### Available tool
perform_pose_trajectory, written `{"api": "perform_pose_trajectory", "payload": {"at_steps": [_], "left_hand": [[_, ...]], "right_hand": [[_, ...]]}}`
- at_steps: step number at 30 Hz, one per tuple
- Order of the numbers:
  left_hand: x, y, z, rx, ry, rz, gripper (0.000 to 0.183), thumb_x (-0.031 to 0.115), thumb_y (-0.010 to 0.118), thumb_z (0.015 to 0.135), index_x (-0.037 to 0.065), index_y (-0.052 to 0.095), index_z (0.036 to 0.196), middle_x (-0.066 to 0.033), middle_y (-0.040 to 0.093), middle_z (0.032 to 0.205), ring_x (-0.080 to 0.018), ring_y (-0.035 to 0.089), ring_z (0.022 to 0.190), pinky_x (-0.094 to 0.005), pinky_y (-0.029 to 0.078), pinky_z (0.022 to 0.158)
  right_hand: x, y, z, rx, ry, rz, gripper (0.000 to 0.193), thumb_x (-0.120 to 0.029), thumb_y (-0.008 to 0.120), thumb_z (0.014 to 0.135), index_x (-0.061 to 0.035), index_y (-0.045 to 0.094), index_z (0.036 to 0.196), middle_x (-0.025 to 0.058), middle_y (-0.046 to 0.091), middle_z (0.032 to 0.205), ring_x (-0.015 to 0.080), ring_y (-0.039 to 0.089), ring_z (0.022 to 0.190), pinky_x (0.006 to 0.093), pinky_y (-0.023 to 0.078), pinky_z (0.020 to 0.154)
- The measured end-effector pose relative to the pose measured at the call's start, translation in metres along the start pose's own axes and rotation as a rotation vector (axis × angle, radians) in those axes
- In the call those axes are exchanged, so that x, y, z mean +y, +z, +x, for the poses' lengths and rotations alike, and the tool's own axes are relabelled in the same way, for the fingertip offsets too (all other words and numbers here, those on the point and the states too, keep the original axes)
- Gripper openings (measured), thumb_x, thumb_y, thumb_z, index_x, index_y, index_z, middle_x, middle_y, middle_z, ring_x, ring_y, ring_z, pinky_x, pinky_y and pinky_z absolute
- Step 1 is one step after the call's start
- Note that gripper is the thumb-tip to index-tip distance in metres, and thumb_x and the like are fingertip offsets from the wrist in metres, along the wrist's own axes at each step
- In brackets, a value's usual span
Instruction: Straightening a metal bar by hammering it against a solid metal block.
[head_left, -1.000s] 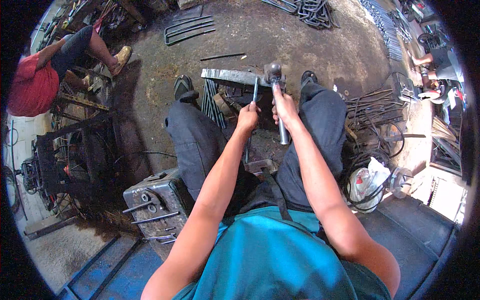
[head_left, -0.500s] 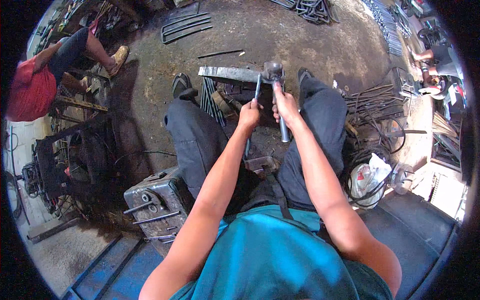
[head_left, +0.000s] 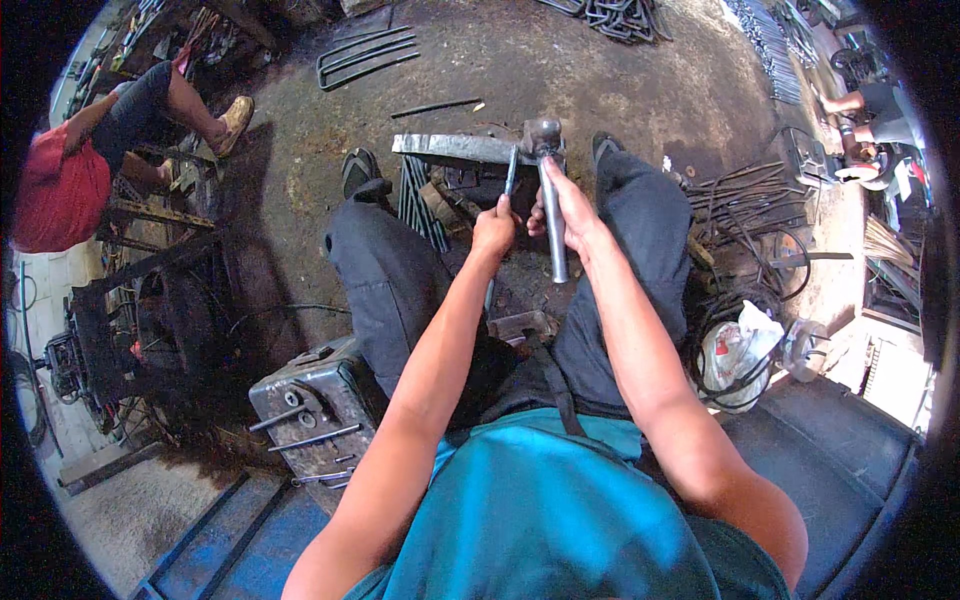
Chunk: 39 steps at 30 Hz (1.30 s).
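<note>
My left hand [head_left: 494, 230] is closed around a thin metal rod [head_left: 512, 172], which points away from me with its far end at a thick grey metal bar [head_left: 450, 147]. My right hand [head_left: 572, 212] holds a hammer [head_left: 557, 245] by its pale tubular handle. The thumb lies along the handle and the fingertips show on its left side, so the grip looks loose. The hammer's dark head is at the bar's right end, just right of the rod tip; I cannot tell whether it touches. The bar lies crosswise between my feet.
Several rods [head_left: 420, 200] lean below the bar. A battered metal box [head_left: 315, 405] with rods stands by my left leg. Bent rods [head_left: 368, 60] lie ahead. Rod piles [head_left: 745, 205] and a white plastic bag [head_left: 738, 355] sit to the right. Another person [head_left: 65, 185] sits at left, one more at far right.
My right hand has loosened and shifted slightly on the hammer handle, and the handle's near end has swung left. The left hand and rod have barely moved.
</note>
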<state>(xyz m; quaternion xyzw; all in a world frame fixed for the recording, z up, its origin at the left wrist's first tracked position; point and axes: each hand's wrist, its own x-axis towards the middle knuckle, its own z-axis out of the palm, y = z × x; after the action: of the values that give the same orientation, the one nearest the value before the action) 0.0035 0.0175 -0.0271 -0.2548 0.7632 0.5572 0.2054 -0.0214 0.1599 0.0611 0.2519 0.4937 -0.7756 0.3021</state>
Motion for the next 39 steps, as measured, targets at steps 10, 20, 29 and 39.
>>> {"api": "perform_pose_trajectory", "payload": {"at_steps": [10,20,29,39], "left_hand": [[-0.007,0.004,0.007,0.075,0.056,0.141,0.065,0.053,0.039,0.097,-0.005,0.066,0.085,-0.0194,0.064,0.078,-0.0310,0.060,0.077,-0.0418,0.046,0.071],[-0.011,0.000,0.008,-0.128,-0.021,-0.047,0.073,0.057,0.035,0.097,-0.008,0.062,0.078,-0.0178,0.059,0.068,-0.0266,0.061,0.069,-0.0428,0.046,0.067],[0.001,-0.001,-0.002,-0.167,0.013,-0.082,0.073,0.060,0.035,0.096,-0.002,0.059,0.066,-0.0095,0.053,0.056,-0.0220,0.053,0.049,-0.0398,0.039,0.044],[-0.008,0.000,0.006,-0.161,-0.065,-0.120,0.073,0.058,0.035,0.097,-0.006,0.062,0.073,-0.0160,0.059,0.065,-0.0265,0.058,0.061,-0.0413,0.046,0.059]], "right_hand": [[-0.005,-0.002,0.002,-0.153,0.108,0.023,0.063,-0.073,0.048,0.084,-0.0116,0.049,0.073,-0.0005,0.042,0.051,0.0125,0.041,0.038,0.0286,0.036,0.039],[0.000,0.008,-0.008,0.019,-0.080,-0.098,0.061,-0.069,0.041,0.091,-0.0117,0.046,0.071,-0.0027,0.036,0.049,0.0094,0.035,0.034,0.0255,0.030,0.034],[-0.011,0.006,-0.001,-0.178,-0.144,-0.054,0.062,-0.070,0.038,0.091,-0.0124,0.046,0.068,-0.0031,0.035,0.047,0.0086,0.034,0.033,0.0251,0.030,0.032],[-0.010,0.015,0.000,-0.229,-0.202,0.006,0.063,-0.069,0.035,0.092,-0.0113,0.044,0.069,-0.0026,0.034,0.046,0.0088,0.032,0.031,0.0243,0.031,0.031]]}}
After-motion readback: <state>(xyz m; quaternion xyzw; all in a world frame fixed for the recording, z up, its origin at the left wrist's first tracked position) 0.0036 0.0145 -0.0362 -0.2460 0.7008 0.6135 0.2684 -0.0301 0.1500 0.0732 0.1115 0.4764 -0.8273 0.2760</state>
